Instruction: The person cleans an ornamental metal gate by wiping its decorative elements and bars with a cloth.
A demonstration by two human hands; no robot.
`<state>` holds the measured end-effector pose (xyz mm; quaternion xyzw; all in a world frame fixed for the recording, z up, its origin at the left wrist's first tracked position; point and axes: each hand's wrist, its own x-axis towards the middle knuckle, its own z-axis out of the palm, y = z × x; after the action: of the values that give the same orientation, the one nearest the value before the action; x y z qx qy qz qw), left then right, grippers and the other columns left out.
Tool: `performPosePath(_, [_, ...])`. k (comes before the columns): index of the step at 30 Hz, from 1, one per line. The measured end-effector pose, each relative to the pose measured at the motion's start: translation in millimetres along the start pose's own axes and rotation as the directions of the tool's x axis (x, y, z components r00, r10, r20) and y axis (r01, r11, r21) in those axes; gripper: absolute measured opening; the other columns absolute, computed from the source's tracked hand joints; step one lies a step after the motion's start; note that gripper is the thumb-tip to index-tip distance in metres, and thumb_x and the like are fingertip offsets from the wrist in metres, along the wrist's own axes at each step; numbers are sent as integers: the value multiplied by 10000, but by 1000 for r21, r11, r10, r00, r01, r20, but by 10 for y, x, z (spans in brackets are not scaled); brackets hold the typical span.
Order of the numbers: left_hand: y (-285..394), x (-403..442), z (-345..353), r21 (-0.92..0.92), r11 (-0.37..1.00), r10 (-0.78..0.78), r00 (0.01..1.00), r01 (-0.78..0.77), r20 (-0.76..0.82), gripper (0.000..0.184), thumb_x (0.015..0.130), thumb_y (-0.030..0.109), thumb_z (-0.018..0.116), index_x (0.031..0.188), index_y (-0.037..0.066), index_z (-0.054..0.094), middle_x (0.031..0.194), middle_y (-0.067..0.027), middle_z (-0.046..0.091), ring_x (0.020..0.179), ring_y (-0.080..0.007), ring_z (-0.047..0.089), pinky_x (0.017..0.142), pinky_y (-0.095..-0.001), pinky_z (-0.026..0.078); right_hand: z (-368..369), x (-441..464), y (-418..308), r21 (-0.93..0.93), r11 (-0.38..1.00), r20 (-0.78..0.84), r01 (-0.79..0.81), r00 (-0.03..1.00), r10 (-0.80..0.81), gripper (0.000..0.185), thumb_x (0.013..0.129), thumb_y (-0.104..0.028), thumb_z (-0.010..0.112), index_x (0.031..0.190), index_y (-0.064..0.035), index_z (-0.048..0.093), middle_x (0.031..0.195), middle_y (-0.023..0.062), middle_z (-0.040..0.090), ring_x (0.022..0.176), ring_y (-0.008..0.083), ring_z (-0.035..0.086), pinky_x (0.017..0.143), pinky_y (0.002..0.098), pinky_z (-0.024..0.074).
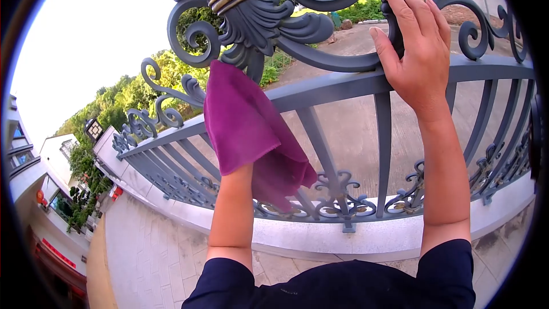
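A purple cloth (246,126) hangs over my left hand and hides its fingers; its upper end touches the base of the large scrolled ornament (246,17) on the grey metal fence. Below the cloth only my left forearm shows. My right hand (416,46) rests against a dark curved scroll piece above the top rail (337,88), its fingers stretched upward and the thumb apart. No object shows in its grasp.
Vertical bars (383,149) run down from the rail to a pale stone base (343,236). More scrollwork (470,37) rises at the right. Paving (143,246), a building and green plants lie at the left; a concrete yard (354,131) lies behind the fence.
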<state>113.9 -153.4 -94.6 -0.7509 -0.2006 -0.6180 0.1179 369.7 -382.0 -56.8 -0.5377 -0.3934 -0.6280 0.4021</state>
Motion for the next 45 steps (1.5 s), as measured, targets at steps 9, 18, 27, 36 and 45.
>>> performPosePath(9, [-21, 479, -304, 141, 980, 128, 988, -139, 85, 571, 967, 201, 731, 1501, 86, 565, 1473, -155, 594, 1390, -354, 543, 1185, -455, 410, 27, -40, 25, -36, 999, 8, 9, 1000, -9, 575, 952, -244, 754, 1509, -225, 616, 1417, 89, 652, 1335, 280, 596, 1241, 409, 331])
performPosePath(18, [-137, 1098, -327, -65, 939, 344, 924, -337, 168, 574, 936, 272, 781, 1459, 95, 626, 1432, -148, 648, 1334, -345, 604, 1150, -465, 456, 33, -25, 7, -47, 999, -17, 16, 1000, -17, 586, 936, -227, 771, 1502, -207, 621, 1402, 99, 654, 1316, 301, 600, 1229, 432, 349])
performPosePath(27, [63, 1003, -306, -117, 936, 349, 913, -331, 209, 603, 993, 281, 758, 1515, 59, 553, 1416, -158, 647, 1302, -311, 629, 1134, -434, 487, 52, -35, -19, -66, 998, 0, 4, 1000, -4, 556, 965, -226, 737, 1505, -173, 618, 1420, 109, 659, 1352, 289, 581, 1230, 421, 337])
performPosePath(36, [-348, 826, 471, 100, 964, 240, 968, -247, 76, 628, 1056, 326, 658, 1601, 86, 458, 1515, -159, 548, 1383, -317, 538, 1160, -438, 431, 58, -44, 25, -53, 998, -10, 24, 1000, -25, 547, 964, -234, 743, 1495, -178, 626, 1420, 99, 661, 1342, 274, 592, 1230, 418, 338])
performPosePath(45, [684, 139, -217, -49, 999, 8, 885, 16, 465, 720, 886, 319, 805, 1503, 77, 522, 1410, -166, 578, 1331, -351, 560, 1132, -419, 447, 64, -50, 33, -20, 999, -29, 29, 999, -30, 575, 942, -234, 765, 1498, -216, 620, 1397, 103, 650, 1315, 309, 600, 1220, 431, 360])
